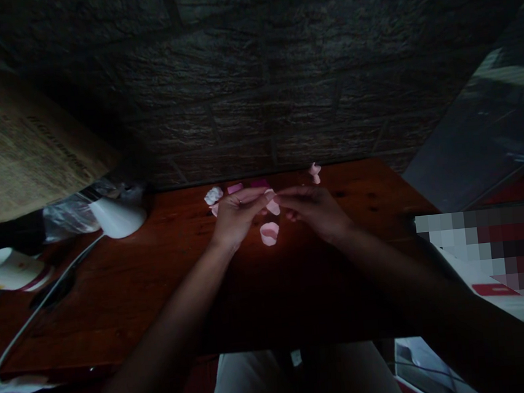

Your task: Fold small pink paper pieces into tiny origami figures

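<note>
Between the fingertips of my left hand (236, 219) and my right hand (321, 212) is a small, flat pale-pink piece (272, 204). Both hands pinch it from either side, a little above the table. Whether it is clay, paper or something else I cannot make out. Just below, on the wood, stands a small pink cup-shaped piece (270, 235) with a hollow top. Beyond my left hand lie a white crumpled lump (213, 195) and a pink block (235, 188). A magenta item (259, 184) is partly hidden behind my fingers. Farther right sits an irregular pink shape (315, 173).
The wooden table (160, 293) meets a dark brick-patterned wall (252, 98). At the left are a white cone-shaped object (118, 218) with a cable, a paper cup (7, 268) on its side and a large printed brown bag (20, 145). A grey panel (472, 120) rises at the right.
</note>
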The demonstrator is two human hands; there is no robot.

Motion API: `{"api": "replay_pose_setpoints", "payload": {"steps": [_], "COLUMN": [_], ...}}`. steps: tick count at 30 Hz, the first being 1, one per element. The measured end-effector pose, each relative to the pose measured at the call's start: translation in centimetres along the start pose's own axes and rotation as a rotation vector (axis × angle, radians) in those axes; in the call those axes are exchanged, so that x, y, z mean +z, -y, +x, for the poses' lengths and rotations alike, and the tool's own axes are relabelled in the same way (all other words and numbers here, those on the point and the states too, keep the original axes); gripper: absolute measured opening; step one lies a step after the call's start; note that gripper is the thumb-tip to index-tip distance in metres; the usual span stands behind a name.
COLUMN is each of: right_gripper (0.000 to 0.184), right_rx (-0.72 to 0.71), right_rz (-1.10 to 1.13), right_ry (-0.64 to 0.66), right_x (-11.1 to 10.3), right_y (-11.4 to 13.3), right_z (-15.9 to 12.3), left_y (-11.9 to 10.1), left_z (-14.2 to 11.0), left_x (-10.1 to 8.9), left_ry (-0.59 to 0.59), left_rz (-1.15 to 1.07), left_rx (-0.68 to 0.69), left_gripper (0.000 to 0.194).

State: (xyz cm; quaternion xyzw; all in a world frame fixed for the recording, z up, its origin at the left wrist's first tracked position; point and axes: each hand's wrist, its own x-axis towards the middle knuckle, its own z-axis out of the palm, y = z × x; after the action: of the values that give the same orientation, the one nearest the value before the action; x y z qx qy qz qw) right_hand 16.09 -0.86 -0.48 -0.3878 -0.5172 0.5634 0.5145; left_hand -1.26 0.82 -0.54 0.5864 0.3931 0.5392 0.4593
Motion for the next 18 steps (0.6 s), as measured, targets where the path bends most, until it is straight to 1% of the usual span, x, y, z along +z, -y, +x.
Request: {"api": "replay_pose_setpoints", "payload": {"steps": [4, 8, 11, 13, 15, 18], "right_gripper": [0.035, 0.038, 0.034, 0.029, 0.027, 0.028], "right_rx": [0.001, -0.018, -0.045, -0.061, -0.077, -0.094], "right_rz": [-0.012, -0.032, -0.051, -0.069, -0.096, -0.136], "right_ry": [0.008, 0.023, 0.042, 0.039, 0.011, -0.05], "right_x": [-0.03, -0.17, -0.23, -0.23, -0.25, -0.28], "right_y": [0.02, -0.11, -0.19, -0.23, -0.26, -0.19], "right_z": [-0.02, 0.03, 0.04, 0.06, 0.1, 0.17], "left_y": [0.02, 0.07, -0.06, -0.23, -0.38, -0.42], "left_z": [0.08, 0.05, 0.05, 0.02, -0.04, -0.15], "left_x": [-0.11, -0.1, -0.17, -0.24, -0.26, -0.23], "left_ry": [-0.001, 0.007, 0.011, 0.018, 0.031, 0.052], "left_rz": [0.01, 0.016, 0.007, -0.016, -0.061, -0.132], "left_rx": [0.026, 0.083, 0.053, -0.012, -0.08, -0.118], "left_gripper": [0.026, 0.021, 0.02, 0.025, 0.034, 0.051]}}
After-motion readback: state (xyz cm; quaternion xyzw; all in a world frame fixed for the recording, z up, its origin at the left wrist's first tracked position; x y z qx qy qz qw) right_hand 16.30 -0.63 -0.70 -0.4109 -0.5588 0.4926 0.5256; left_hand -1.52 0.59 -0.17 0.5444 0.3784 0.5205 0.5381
